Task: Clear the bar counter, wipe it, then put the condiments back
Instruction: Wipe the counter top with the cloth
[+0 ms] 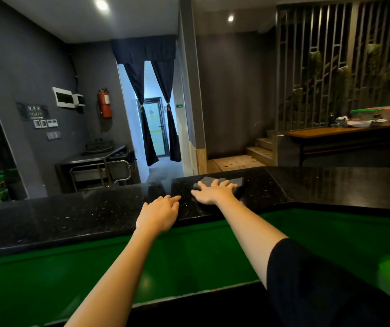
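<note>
The black speckled bar counter [71, 218] runs across the middle of the head view and bends at the right. My right hand [215, 192] lies flat with fingers spread on a grey cloth [224, 180], pressing it onto the counter near its far edge. Just to the left, my left hand [159, 212] rests palm down on the counter's near edge and holds nothing. No condiments show on the counter.
A green panel [189, 251] drops below the counter on my side. Beyond stand a steel trolley and worktop [99, 164] at the left, a curtained doorway [153, 114], steps [260, 149], and a wooden table [344, 133] with containers at the right.
</note>
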